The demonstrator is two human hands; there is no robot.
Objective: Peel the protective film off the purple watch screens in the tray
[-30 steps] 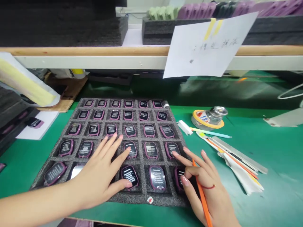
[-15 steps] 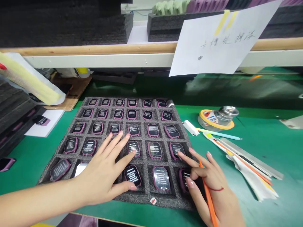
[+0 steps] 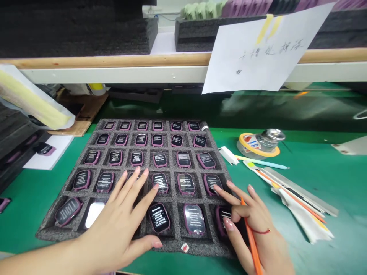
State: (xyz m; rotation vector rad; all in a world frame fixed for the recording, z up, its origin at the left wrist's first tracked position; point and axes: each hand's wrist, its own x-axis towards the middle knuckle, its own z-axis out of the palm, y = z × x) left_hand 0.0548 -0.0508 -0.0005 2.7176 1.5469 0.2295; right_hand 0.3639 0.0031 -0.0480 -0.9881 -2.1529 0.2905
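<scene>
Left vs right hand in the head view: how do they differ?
The left hand is empty with its fingers spread, while the right hand grips an orange stick. Only the right hand has a red thread around it. Both lie over the lower rows of the foam tray, fingertips at the watches.

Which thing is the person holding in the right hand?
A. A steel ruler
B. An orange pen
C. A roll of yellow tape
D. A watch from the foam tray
B. The right hand has the orange pen gripped between its fingers, with the shaft running down past the palm.
</scene>
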